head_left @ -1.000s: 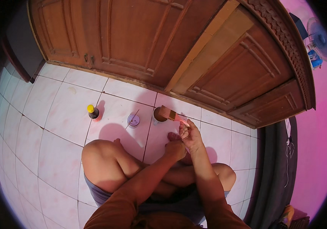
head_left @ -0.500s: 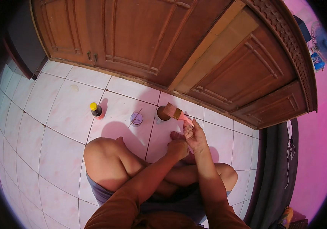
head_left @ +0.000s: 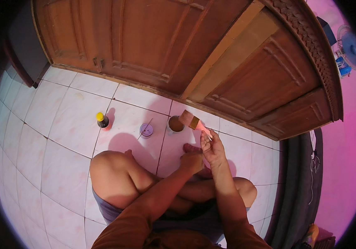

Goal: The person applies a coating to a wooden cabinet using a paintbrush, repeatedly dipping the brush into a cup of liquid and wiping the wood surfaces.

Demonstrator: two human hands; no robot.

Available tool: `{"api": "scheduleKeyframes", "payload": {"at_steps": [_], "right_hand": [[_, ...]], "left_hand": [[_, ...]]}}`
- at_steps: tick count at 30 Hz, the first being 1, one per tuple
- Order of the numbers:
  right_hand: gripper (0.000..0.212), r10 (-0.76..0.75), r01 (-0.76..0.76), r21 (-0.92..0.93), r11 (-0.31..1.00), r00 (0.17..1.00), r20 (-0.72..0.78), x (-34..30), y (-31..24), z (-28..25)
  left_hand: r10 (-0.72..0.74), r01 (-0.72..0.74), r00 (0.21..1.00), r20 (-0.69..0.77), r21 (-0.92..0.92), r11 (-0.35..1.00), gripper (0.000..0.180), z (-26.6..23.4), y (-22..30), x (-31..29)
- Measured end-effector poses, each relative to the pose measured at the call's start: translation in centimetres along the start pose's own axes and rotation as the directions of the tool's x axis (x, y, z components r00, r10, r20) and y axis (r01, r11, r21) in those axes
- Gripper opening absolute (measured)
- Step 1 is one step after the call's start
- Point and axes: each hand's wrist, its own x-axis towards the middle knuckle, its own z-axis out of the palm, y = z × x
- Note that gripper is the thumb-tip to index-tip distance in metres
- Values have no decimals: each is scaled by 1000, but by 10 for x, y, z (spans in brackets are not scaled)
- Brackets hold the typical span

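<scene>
My right hand (head_left: 214, 150) is closed with its fingertips round the pinkish handle of a wide flat paintbrush (head_left: 192, 121). The brush's reddish-brown bristles point up and left, at the right rim of a mug (head_left: 176, 124) of brown liquid; I cannot tell whether they touch it. Low beside my foot is my left hand (head_left: 192, 162), its fingers mostly hidden from view. Left of the mug, a small round purple-rimmed container (head_left: 146, 130) has a thin stick leaning across it. Farther left stands a small bottle (head_left: 103, 120) of dark liquid with a yellow cap.
A large carved wooden cabinet (head_left: 153, 41) lies across the far side, its lower edge along the pale tiled floor (head_left: 66, 153). My crossed legs (head_left: 115, 172) are in front of me. Dark cushion-like furniture (head_left: 296, 186) and a blue fan (head_left: 352, 47) are at the right.
The whole view has shifted slightly. My right hand still holds the paintbrush by the mug, with its bristles tilted a little differently. My left hand stays near my foot.
</scene>
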Motion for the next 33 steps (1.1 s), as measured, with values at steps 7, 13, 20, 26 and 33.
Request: {"api": "scheduleKeyframes", "payload": {"at_steps": [7,13,20,26,33], "right_hand": [[22,-328,342,-141,929,938,115,-29,-55,39],[24,-641,726,-565,391,656,399,-33,-97,61],[21,-703,767,-588,257,566,431,-14,-105,58],[20,-728,779,-594,200,524,443,5,-96,53],[22,-777,773,-617,148,477,410,3,-93,69]], "left_hand": [[50,-51,996,-72,-23,998,28,8,-7,2],[-12,11,1000,-29,-14,1000,29,2,-1,2],[56,-56,997,-62,4,998,25,2,-4,2],[45,-44,998,-49,11,999,25,3,-6,1],[40,-39,998,-54,22,999,27,5,-7,0]]}}
